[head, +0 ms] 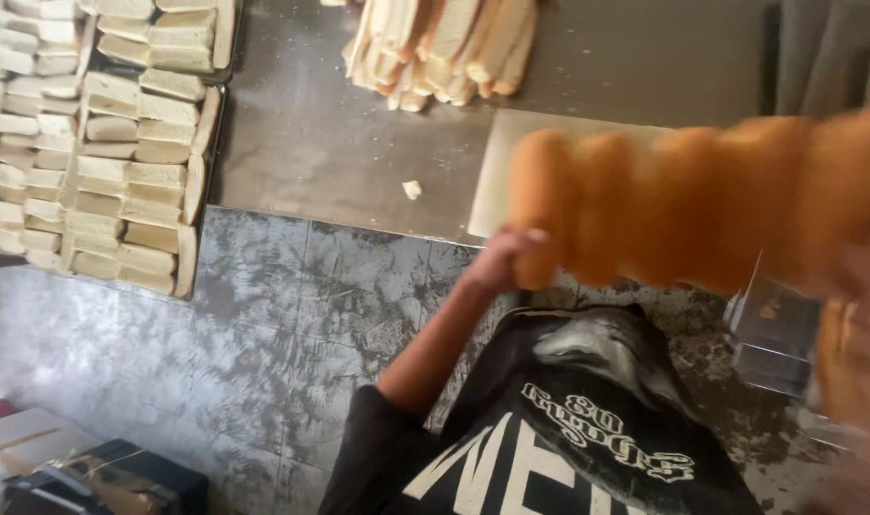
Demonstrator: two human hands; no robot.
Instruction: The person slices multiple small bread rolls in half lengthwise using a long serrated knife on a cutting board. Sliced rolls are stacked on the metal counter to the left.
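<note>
Above the counter (359, 143), left hand (500, 259) grips one loaf row (683, 205); right hand's (859, 334) grip is too blurred to tell.

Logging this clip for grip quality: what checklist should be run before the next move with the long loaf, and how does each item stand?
1. Left hand closed on the end of the long loaf: ok.
2. Right hand supporting the other end: cannot tell, as the right edge of the view is blurred.
3. Loaf in one piece: ok, though it is motion-blurred.
4. Visible part of the pale board behind the loaf free of bread: ok.
5. Metal table free of scraps: not ok, a bread scrap lies loose on it.
6. Pile of sliced bread apart from the loaf: ok.
</note>
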